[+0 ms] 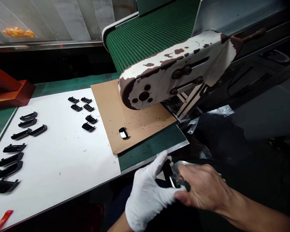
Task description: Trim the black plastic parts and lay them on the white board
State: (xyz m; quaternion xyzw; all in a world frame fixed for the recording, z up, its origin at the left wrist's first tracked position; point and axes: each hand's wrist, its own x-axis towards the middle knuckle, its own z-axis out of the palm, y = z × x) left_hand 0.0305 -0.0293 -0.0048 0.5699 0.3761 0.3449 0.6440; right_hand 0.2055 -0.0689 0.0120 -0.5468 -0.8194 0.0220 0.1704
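Observation:
My left hand point(149, 190), in a white glove, and my bare right hand point(203, 188) meet below the table's front edge. Both are closed on one glossy black plastic part point(170, 175) held between them. My gloved fingers wrap it from the left, and my right thumb and fingers pinch its right end. A similar small black part point(123, 133) lies alone on a brown cardboard sheet point(111, 106) just beyond my hands.
A white sheet point(62, 151) holds rows of black parts: long ones point(9, 159) at the left, small ones point(87, 111) near the cardboard. A green conveyor belt point(147, 35) with a paint-stained end housing point(169, 72) overhangs the table. A red strip point(2, 220) lies at bottom left.

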